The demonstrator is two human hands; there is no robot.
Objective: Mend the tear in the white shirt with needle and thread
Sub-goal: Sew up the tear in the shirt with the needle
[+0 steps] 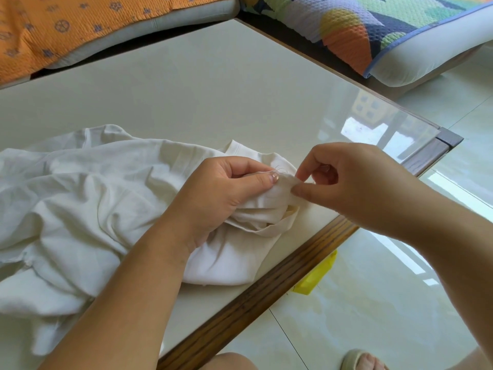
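Toward 4 o'clock on the worktop [186,89], near its wooden edge, the shirt [80,188] is bunched up, and both hands are on the same little ridge of cloth. The left hand [221,193] has its fingers [240,162] curled round a wad of it, thumb pressed flat on top. The right hand [360,182] comes in from 3 o'clock, thumb and forefinger closed in a tight pinch on the cloth tip.

So the working spot sits at 9 o'clock from the right fingertips, just beside the left thumb, and the ridge runs roughly 9-to-3 between them. I'd guess the right hand is the one placed to stitch.

Honestly can't make out the needle at all. Some faint thread [278,168] loops at 12 o'clock of the left thumb. The tear is hidden in the folds.
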